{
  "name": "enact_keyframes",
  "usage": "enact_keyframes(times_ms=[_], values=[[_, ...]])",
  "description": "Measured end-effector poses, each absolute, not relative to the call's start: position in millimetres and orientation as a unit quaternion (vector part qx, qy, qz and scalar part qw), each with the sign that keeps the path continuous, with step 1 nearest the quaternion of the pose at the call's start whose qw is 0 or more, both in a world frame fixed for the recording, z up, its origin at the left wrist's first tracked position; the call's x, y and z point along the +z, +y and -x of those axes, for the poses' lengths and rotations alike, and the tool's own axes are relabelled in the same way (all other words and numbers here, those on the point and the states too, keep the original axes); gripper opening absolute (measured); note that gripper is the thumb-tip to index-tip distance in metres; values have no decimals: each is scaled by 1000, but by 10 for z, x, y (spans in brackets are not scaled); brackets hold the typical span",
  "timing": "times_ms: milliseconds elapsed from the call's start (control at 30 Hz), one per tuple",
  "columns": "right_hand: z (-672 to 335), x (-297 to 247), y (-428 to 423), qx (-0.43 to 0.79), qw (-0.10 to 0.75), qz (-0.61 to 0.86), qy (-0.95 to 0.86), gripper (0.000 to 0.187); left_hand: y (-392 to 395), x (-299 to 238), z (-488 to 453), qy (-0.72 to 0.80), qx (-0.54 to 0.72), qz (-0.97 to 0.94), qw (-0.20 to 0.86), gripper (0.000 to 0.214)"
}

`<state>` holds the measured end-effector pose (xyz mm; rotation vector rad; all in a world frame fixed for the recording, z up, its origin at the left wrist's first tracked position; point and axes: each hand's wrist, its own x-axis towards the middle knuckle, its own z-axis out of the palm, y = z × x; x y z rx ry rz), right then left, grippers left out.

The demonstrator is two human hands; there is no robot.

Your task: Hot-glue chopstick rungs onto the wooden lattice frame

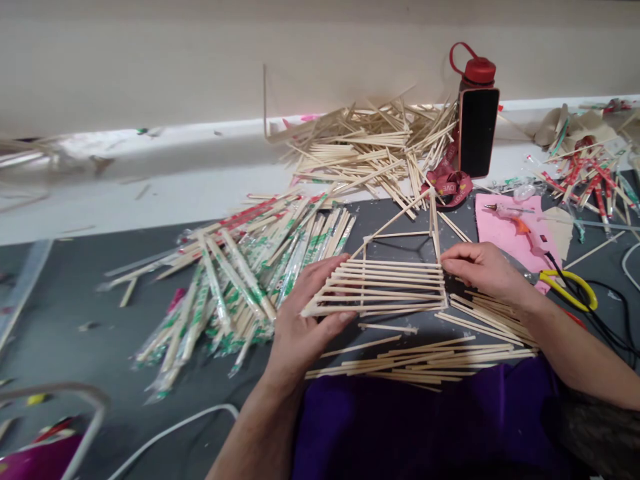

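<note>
A small frame built of wooden chopsticks stands in front of me, with several sticks laid side by side across its sloping face. My left hand is wrapped around its left corner, thumb below and fingers behind. At the right edge, my right hand pinches the end of the upper cross stick, where it meets the frame's side. Bare sticks rise to a peak at the back. Loose chopsticks lie on the table just before my body, and more are under my right wrist.
Wrapped chopsticks are heaped on the left. Behind lies a pile of bare sticks, beside a red-capped bottle with a phone against it. On the right, a glue gun rests on pink paper, near yellow-handled scissors and a black cable.
</note>
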<state>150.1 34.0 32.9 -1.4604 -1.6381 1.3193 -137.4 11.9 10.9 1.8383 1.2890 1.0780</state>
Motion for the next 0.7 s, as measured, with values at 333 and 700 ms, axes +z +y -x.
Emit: enact_keyframes(times_ms=[333,700], values=[[-1707,965,249,106,323,533,-775,17,139,148,1359,485,406,-715,299,53],[-1088,1740,602,87,462,395,-789,20,167,136,1338,475,417,-713,304,55]])
